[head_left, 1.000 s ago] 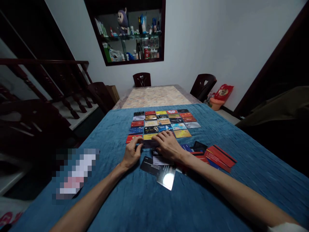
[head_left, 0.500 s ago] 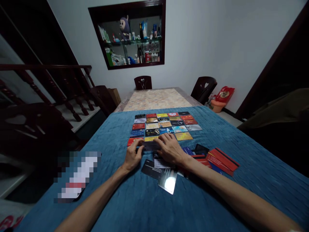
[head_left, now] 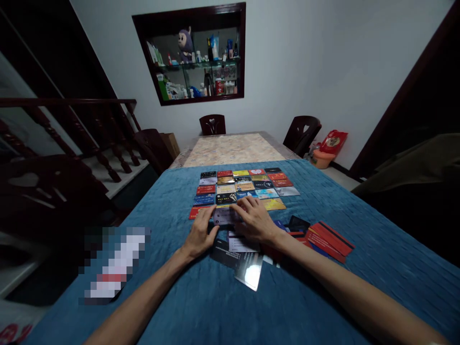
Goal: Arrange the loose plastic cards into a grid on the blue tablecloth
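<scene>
A greyish-purple card (head_left: 223, 217) with small print is held between both hands, just in front of the nearest row of laid-out cards. My left hand (head_left: 199, 231) grips its left edge between thumb and fingers. My right hand (head_left: 256, 220) has its fingertips on the right end and hides that part. Several rows of colourful cards (head_left: 225, 189) lie in a grid beyond. Under and in front of my right hand are loose cards: a white one (head_left: 242, 245), a dark one (head_left: 224, 253) and a shiny grey one (head_left: 249, 272).
More loose cards, among them red ones (head_left: 330, 239) and a black one (head_left: 299, 223), overlap to the right. A pixelated object (head_left: 118, 263) lies at the left on the blue cloth (head_left: 172, 306). Chairs (head_left: 302, 134) stand around the table.
The card between my hands has tipped so that more of its printed face shows. My left thumb has shifted lower along its left side. Other cards stay in place.
</scene>
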`<state>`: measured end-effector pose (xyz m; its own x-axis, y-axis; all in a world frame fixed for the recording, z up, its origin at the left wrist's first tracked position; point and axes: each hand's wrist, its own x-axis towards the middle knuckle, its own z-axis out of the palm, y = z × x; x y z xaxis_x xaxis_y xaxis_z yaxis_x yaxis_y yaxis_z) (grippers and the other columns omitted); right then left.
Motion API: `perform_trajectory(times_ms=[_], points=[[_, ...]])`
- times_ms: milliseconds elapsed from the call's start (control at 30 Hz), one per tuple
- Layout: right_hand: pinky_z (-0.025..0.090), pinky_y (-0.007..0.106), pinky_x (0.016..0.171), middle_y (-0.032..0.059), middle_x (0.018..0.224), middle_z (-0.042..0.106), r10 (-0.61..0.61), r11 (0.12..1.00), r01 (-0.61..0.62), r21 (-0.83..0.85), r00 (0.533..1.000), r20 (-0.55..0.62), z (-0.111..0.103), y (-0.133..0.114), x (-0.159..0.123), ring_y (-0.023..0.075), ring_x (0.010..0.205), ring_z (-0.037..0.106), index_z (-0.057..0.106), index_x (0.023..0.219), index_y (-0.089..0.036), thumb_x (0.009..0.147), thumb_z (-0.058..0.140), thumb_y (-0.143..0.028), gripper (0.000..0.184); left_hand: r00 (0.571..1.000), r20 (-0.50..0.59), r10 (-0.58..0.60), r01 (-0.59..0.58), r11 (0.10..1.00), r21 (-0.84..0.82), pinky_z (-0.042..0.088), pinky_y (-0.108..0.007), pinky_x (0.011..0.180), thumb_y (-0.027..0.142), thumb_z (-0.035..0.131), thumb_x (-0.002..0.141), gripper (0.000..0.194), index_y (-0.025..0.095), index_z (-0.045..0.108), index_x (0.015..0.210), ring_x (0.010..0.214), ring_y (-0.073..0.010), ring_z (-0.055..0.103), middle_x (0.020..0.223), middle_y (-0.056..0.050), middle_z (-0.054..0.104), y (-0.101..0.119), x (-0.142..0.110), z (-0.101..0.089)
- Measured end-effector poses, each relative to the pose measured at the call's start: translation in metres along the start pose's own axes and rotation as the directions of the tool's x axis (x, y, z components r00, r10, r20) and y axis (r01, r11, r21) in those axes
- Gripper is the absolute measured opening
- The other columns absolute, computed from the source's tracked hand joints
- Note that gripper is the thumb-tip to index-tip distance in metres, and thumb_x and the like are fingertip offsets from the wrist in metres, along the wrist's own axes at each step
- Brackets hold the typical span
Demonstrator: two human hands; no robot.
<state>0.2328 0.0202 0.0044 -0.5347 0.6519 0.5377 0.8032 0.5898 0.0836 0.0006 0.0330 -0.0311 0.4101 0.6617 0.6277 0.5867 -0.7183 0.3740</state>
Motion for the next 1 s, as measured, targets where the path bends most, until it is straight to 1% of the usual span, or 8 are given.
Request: perform_trajectory(times_ms=[167, 367, 467, 667, 800, 900, 1000], points=[[0.034, 0.04, 0.083, 0.0144, 0.114, 0.059, -0.002, 1.0, 0.001, 0.008, 0.999, 0.048, -0.001, 0.003, 0.001, 0.0292, 0.103, 0.044, 0.059, 0.123, -0.014, 0.081, 0.065, -0.031, 0.046, 1.0, 0.022, 0.022, -0.023, 0.999, 0.037, 0.045, -0.046, 0.109, 0.017, 0.056, 0.09, 0.061, 0.023, 0.035, 0.147, 0.125, -0.0253, 0.053, 0.131, -0.011, 0.055, -0.002, -0.001, -0.001], [0.036, 0.039, 0.082, 0.0145, 0.115, 0.06, 0.014, 1.0, -0.014, 0.009, 0.997, 0.072, -0.005, 0.003, 0.003, 0.0291, 0.103, 0.045, 0.06, 0.119, -0.015, 0.08, 0.067, -0.03, 0.043, 0.998, 0.052, 0.034, -0.037, 0.997, 0.067, 0.047, -0.046, 0.106, 0.018, 0.055, 0.092, 0.059, 0.022, 0.035, 0.148, 0.121, -0.0263, 0.055, 0.128, -0.012, 0.056, -0.004, -0.002, -0.003], [0.037, 0.039, 0.082, 0.0144, 0.115, 0.06, 0.027, 1.0, -0.028, 0.009, 0.997, 0.068, -0.004, 0.003, 0.002, 0.029, 0.103, 0.046, 0.06, 0.119, -0.015, 0.08, 0.069, -0.03, 0.042, 0.998, 0.065, 0.017, -0.021, 0.998, 0.061, 0.048, -0.046, 0.105, 0.018, 0.055, 0.091, 0.059, 0.022, 0.037, 0.147, 0.12, -0.0269, 0.055, 0.127, -0.013, 0.056, -0.004, -0.001, -0.003], [0.039, 0.039, 0.081, 0.0142, 0.115, 0.059, 0.04, 0.996, -0.045, 0.075, 0.997, 0.067, 0.001, 0.005, 0.004, 0.0283, 0.103, 0.046, 0.06, 0.118, -0.016, 0.081, 0.07, -0.034, 0.042, 0.996, 0.085, -0.025, 0.023, 0.999, 0.025, 0.047, -0.047, 0.105, 0.012, 0.053, 0.087, 0.062, 0.022, 0.039, 0.146, 0.12, -0.0268, 0.055, 0.127, -0.013, 0.056, -0.001, 0.006, -0.006], [0.041, 0.039, 0.084, 0.0144, 0.117, 0.058, 0.055, 0.996, -0.063, 0.058, 0.99, 0.128, -0.002, 0.009, 0.02, 0.0291, 0.107, 0.046, 0.06, 0.119, -0.018, 0.082, 0.07, -0.037, 0.043, 0.99, 0.124, -0.066, 0.06, 0.997, 0.049, 0.049, -0.047, 0.103, 0.01, 0.055, 0.082, 0.06, 0.019, 0.045, 0.141, 0.115, -0.0275, 0.056, 0.122, -0.012, 0.058, -0.007, 0.02, -0.014], [0.042, 0.04, 0.085, 0.0154, 0.119, 0.058, 0.049, 0.998, -0.055, 0.028, 0.982, 0.181, -0.006, 0.013, 0.042, 0.03, 0.11, 0.046, 0.06, 0.121, -0.017, 0.083, 0.069, -0.038, 0.045, 0.985, 0.147, -0.086, 0.077, 0.995, 0.065, 0.051, -0.046, 0.098, 0.01, 0.055, 0.08, 0.055, 0.016, 0.05, 0.134, 0.107, -0.0266, 0.059, 0.114, -0.012, 0.059, -0.016, 0.039, -0.024], [0.043, 0.04, 0.086, 0.015, 0.121, 0.057, 0.068, 0.997, -0.073, 0.015, 0.974, 0.215, -0.005, 0.019, 0.067, 0.0294, 0.11, 0.047, 0.058, 0.126, -0.016, 0.084, 0.069, -0.038, 0.048, 0.987, 0.139, -0.08, 0.068, 0.994, 0.091, 0.052, -0.043, 0.095, 0.01, 0.055, 0.078, 0.052, 0.016, 0.053, 0.129, 0.102, -0.0253, 0.059, 0.111, -0.01, 0.059, -0.027, 0.061, -0.034]])
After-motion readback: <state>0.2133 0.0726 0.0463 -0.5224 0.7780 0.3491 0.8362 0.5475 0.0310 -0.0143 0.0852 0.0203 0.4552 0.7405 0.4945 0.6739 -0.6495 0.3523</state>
